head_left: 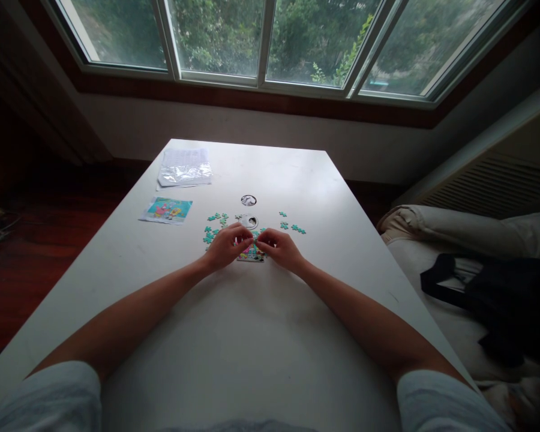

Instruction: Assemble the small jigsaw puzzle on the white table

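Note:
On the white table (pixel 234 336) lies a small, partly assembled colourful jigsaw puzzle (pixel 251 254). My left hand (pixel 227 245) and my right hand (pixel 281 247) rest on either side of it, fingers curled and pinched together just above its top edge. What they pinch is too small to make out. Loose teal puzzle pieces (pixel 212 230) lie scattered to the left, and several more teal pieces (pixel 292 227) to the right.
A reference picture card (pixel 167 210) lies at the left, a clear plastic bag (pixel 184 168) behind it. Two small round tin parts (pixel 248 200) (pixel 249 221) sit beyond the puzzle. A black bag (pixel 499 300) rests on a white cushion at the right. Windows line the far wall.

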`<state>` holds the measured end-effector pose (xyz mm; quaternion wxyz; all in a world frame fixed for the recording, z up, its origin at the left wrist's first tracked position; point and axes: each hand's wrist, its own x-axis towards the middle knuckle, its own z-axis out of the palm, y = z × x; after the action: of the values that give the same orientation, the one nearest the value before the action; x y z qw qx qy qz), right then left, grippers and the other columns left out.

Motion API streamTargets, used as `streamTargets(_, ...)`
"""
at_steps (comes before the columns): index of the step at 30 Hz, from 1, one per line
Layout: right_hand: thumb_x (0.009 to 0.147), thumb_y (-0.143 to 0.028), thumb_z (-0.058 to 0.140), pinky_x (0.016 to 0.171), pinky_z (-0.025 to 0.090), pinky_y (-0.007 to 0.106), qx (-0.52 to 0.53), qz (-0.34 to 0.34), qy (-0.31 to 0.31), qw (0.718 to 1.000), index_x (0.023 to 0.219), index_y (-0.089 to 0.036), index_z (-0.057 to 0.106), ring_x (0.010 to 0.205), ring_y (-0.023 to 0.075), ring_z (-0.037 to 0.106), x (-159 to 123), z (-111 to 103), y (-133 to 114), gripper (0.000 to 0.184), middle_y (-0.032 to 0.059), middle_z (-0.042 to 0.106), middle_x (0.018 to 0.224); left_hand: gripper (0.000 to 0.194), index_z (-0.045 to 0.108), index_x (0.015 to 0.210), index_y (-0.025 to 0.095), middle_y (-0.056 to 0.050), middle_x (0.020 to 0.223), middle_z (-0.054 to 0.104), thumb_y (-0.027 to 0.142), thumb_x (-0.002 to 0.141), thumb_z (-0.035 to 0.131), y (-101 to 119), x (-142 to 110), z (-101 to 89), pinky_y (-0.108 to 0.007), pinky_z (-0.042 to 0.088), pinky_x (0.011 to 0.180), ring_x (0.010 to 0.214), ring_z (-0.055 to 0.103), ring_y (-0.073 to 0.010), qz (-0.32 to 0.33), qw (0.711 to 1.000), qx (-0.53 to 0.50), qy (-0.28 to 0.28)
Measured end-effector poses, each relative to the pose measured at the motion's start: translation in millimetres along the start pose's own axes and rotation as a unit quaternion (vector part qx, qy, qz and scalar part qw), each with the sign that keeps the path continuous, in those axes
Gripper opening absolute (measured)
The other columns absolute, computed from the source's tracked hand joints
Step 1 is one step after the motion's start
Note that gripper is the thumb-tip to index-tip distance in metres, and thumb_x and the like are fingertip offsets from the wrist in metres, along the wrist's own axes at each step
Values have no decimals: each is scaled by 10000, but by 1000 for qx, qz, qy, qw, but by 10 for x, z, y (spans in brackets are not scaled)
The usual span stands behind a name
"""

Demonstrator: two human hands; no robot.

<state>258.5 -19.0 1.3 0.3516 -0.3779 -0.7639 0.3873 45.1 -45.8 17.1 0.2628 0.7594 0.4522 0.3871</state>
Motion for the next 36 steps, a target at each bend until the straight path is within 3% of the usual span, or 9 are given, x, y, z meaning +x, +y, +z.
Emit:
streamTargets(4, 944, -354, 629, 733, 465, 305, -114, -84, -7, 990, 892, -228, 707, 807, 176, 580, -27, -29, 44, 157, 33, 656, 848, 204, 702, 856, 179, -22, 828, 668, 353, 910, 611, -65, 69, -104, -258, 437, 689, 737, 570, -134, -32, 998, 40, -47)
streamTargets(6, 948, -311, 628, 836, 478, 349, -173, -120, -14, 977, 951, -243, 717, 932, 214, 578, -40, -43, 83, 112, 58, 666, 933, 213, 720, 845, 190, 0, 759, 672, 374, 882, 619, -97, 111, -198, -255, 419, 659, 700, 562, -134, -75, 989, 63, -107)
streamTargets(9, 935, -307, 659, 940, 468, 405, -236, -157, -35, 958, 1060, -264, 715, 1063, 254, 544, -55, -52, 140, 144, 84, 665, 1090, 242, 722, 823, 185, 6, 719, 679, 401, 847, 615, -111, 153, -332, -250, 406, 625, 681, 579, -141, -134, 978, 73, -142)
streamTargets(13, 909, -314, 699, 986, 454, 440, -270, -165, -56, 947, 1155, -275, 693, 1126, 274, 520, -63, -49, 185, 249, 88, 650, 1187, 226, 733, 809, 184, -7, 750, 727, 388, 797, 636, -89, 157, -420, -241, 427, 644, 726, 633, -156, -159, 966, 63, -192)
streamTargets(18, 912, -308, 696, 1004, 438, 449, -275, -159, -64, 946, 1154, -282, 693, 1134, 273, 529, -62, -49, 183, 243, 83, 654, 1194, 237, 751, 799, 194, -17, 729, 749, 396, 781, 629, -81, 136, -430, -240, 415, 609, 709, 651, -168, -186, 949, 67, -245)
streamTargets(25, 920, -315, 690, 1004, 423, 442, -278, -158, -67, 945, 1143, -284, 695, 1138, 269, 535, -57, -47, 181, 225, 83, 654, 1195, 226, 726, 651, 199, -9, 626, 699, 364, 740, 599, -132, 102, -394, -258, 334, 534, 586, 586, -153, -193, 936, 116, -270)
streamTargets(36, 922, -313, 684, 994, 426, 442, -279, -155, -72, 945, 1142, -282, 695, 1128, 268, 541, -51, -55, 176, 222, 83, 654, 1194, 182, 666, 617, 208, 6, 568, 613, 358, 704, 610, -50, 99, -392, -268, 269, 527, 538, 484, -132, -158, 935, 197, -248)
